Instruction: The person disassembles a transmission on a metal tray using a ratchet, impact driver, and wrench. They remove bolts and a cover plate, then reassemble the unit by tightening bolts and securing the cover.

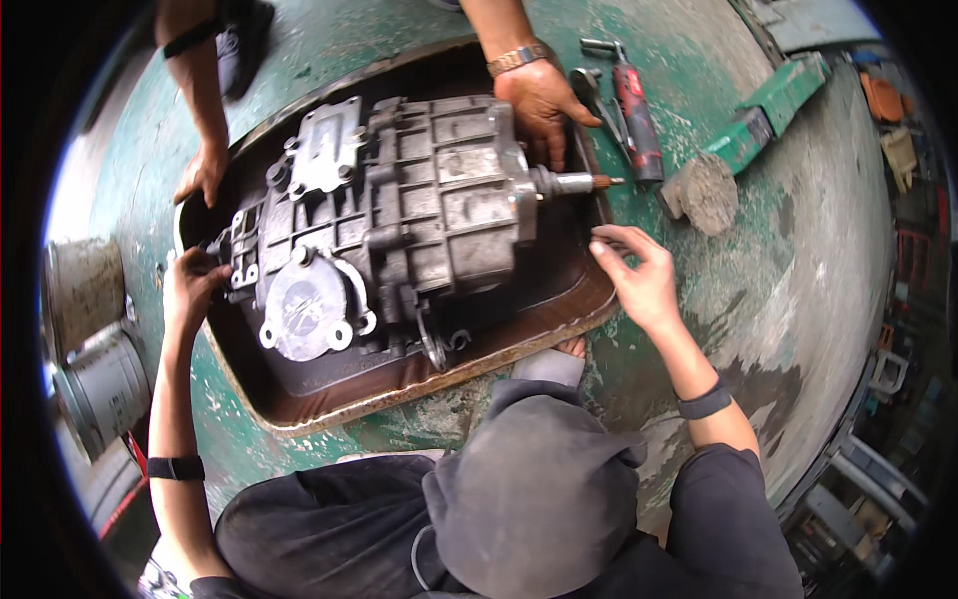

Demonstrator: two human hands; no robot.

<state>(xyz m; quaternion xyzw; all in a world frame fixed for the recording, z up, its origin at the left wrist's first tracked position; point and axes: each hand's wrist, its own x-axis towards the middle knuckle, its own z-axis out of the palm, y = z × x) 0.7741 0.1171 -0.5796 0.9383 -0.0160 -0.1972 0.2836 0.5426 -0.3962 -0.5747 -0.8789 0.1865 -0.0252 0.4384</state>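
A grey metal gearbox (439,190) sits in a rusty, dark tray (429,394) on the floor. My left hand (188,285) is closed on the gearbox's left end, thumb and fingers against the casting; part of its grip is hidden. By the tray's right rim is my right hand (644,280), its fingers stretched out and apart, holding nothing that shows. Just above it, a splined shaft (579,183) juts from the gearbox's right end. A round cover (306,304) with bolt lugs faces up on the near left side of the housing.
Across the tray, a co-worker's hands (539,100) are at the gearbox's right end and the tray's left rim. A red and black power ratchet (639,120) lies right of the tray, near a green metal stand (743,140). Buckets (105,384) stand at left.
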